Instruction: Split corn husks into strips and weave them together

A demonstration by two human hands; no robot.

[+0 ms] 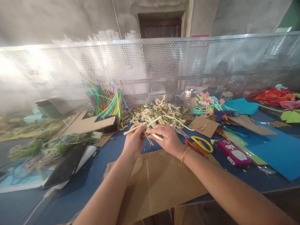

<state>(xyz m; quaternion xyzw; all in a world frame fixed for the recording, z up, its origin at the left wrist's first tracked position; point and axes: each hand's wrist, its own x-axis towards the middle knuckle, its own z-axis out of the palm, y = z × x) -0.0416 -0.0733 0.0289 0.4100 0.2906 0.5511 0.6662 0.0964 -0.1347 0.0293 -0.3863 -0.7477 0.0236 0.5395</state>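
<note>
My left hand (135,139) is closed on pale, dried plant strips (130,130), which look like husk or straw and stick out past the fingers. Close beside it, my right hand (167,135), with a gold bracelet at the wrist, pinches strips (156,137) of the same kind. Some ends hang down between the two hands; whether both grip the same strip I cannot tell. Just beyond the fingers lies a loose heap of similar pale strips (161,114). Below my hands is a flat brown cardboard sheet (161,181) on the blue table.
Yellow-and-red-handled scissors (202,144) and a purple device (234,153) lie right. Behind stand a clear bottle (189,101) and a bundle of colored stems (105,104). A dark tablet-like panel (67,165) and green fiber (70,143) are left. A perforated metal screen (131,62) borders the back.
</note>
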